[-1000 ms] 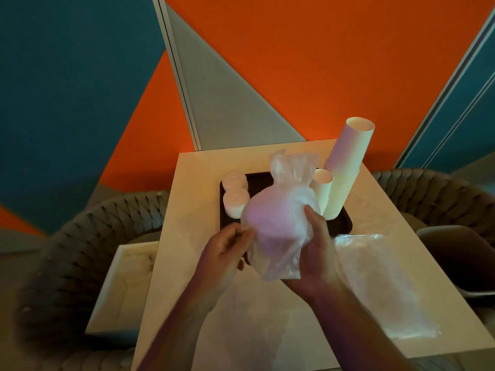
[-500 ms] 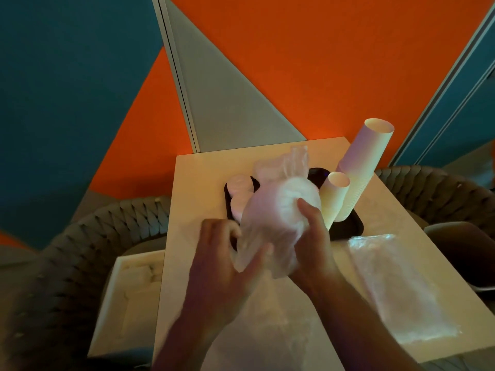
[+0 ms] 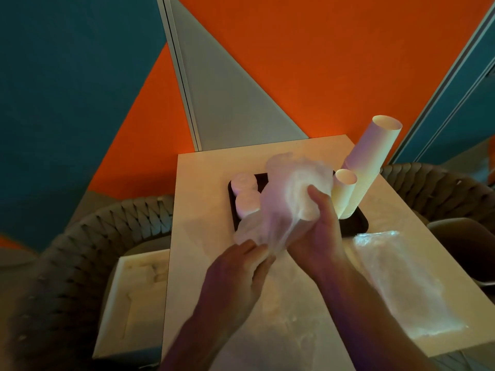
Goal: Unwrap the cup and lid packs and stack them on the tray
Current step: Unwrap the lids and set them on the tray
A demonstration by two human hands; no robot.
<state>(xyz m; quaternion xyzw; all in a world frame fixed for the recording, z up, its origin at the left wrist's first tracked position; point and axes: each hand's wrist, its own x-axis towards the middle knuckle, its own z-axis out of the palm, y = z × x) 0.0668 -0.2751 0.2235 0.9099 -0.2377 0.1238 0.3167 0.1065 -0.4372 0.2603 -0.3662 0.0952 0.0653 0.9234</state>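
Observation:
My right hand [image 3: 316, 231] grips a pack of white lids [image 3: 292, 194] in clear plastic wrap, held above the near edge of the black tray [image 3: 356, 228]. My left hand [image 3: 241, 274] pinches the loose lower end of the wrap [image 3: 251, 231] and pulls it toward me. On the tray stand two short stacks of lids [image 3: 245, 194] at the left, and a tall stack of paper cups [image 3: 372, 162] with a shorter cup stack [image 3: 342, 191] at the right. The pack hides the tray's middle.
An empty clear plastic bag [image 3: 401, 285] lies on the light table [image 3: 203, 263] at my right. A white foam tray [image 3: 134, 298] sits on the woven chair [image 3: 80, 263] at the left. Another woven chair [image 3: 439, 191] stands at the right.
My left hand dropped from the pack's side to the wrap's lower end and drew it toward me. The wrap stretched out. My right hand kept hold of the pack, tilting it.

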